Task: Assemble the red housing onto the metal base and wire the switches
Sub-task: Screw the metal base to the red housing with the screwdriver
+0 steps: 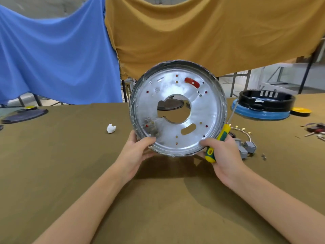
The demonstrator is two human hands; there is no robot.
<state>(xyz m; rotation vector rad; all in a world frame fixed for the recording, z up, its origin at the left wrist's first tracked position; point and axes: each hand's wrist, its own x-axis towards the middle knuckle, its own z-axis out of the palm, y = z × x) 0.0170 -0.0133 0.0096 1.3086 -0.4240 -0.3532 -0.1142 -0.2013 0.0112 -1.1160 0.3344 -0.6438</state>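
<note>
I've got the metal base (177,110) upright above the worktop (158,199), left hand (139,148) pinching its lower rim, right hand (223,152) clamping rim plus screwdriver (218,143); looks light, stiff, sharp-edged, so keep to the rim.

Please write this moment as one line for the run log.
left hand: grips metal base rim | right hand: holds screwdriver and base | base: lifted, tilted | switches: on table

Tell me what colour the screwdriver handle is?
Yellow and green. The screwdriver handle shows best in the head view, held in the right hand.
</note>
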